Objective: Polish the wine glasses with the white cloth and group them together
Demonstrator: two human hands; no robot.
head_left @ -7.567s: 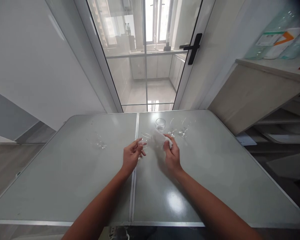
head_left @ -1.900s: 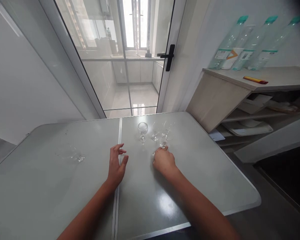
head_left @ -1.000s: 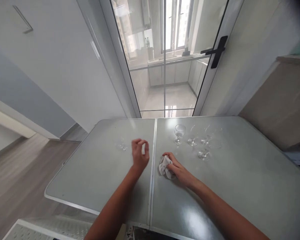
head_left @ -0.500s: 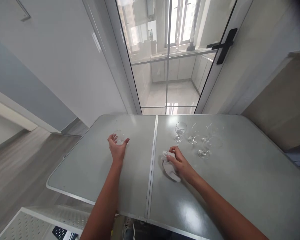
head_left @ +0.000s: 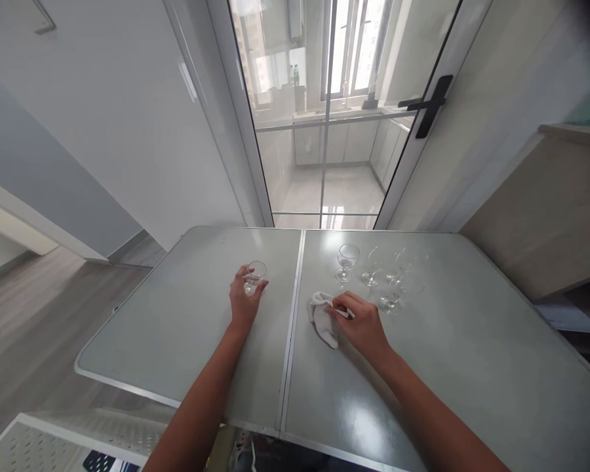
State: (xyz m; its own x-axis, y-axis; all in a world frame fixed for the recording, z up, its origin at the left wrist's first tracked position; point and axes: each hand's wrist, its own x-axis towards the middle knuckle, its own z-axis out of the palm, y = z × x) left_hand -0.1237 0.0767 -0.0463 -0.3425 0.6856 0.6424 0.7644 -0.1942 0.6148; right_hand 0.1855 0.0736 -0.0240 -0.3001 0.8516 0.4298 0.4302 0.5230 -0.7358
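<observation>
My left hand (head_left: pixel 246 298) curls round a clear wine glass (head_left: pixel 258 269) over the left half of the table; the fingers partly hide its bowl and stem. My right hand (head_left: pixel 361 320) pinches the edge of a white cloth (head_left: pixel 323 320), just right of the table's seam. The cloth hangs bunched to the left of the fingertips. Behind that hand stands a stemmed glass (head_left: pixel 347 257), upright. Further right are several more clear stemmed glasses, among them a nearer one with its foot (head_left: pixel 389 304) showing; their outlines overlap and are hard to separate.
The grey table (head_left: pixel 187 328) has a metal seam (head_left: pixel 291 321) down its middle. A glass door (head_left: pixel 314 170) with a black handle (head_left: pixel 430 107) stands behind it. At the lower left is a white perforated basket (head_left: pixel 34 439); a wooden unit (head_left: pixel 545 216) is on the right.
My left hand has moved right with the wine glass, toward the seam. My right hand's grip on the cloth has shifted to its edge, and the cloth lies more to the left of the fingers.
</observation>
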